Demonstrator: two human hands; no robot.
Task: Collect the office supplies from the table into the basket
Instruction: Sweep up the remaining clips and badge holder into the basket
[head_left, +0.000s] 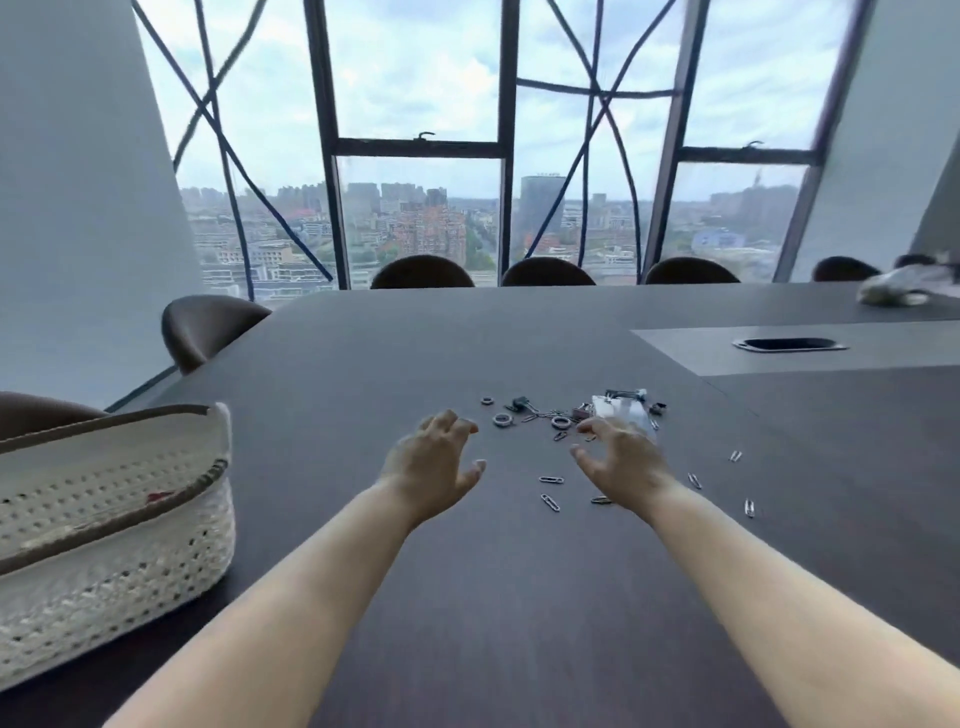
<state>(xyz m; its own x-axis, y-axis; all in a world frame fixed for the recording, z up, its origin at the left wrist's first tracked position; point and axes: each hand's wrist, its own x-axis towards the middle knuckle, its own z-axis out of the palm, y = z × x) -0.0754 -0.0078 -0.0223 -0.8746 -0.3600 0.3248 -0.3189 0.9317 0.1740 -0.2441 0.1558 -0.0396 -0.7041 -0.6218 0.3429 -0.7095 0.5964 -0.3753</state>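
Note:
A heap of small office supplies lies on the dark table (467, 571): metal rings (503, 419), a black binder clip (518, 404), a clear plastic packet (621, 410) and several scattered paper clips (550, 501). My left hand (431, 467) hovers just short of the rings, fingers spread and loosely curved, holding nothing. Beside the packet, my right hand (621, 460) is spread the same way over the clips, also holding nothing. A white woven basket (104, 530) stands at the table's left edge, well left of both hands.
A cable port (789, 344) is set in a grey panel at the right. A blurred crumpled object (893, 291) lies at the far right. Dark chairs (548, 273) line the far edge and the left corner, with tall windows behind.

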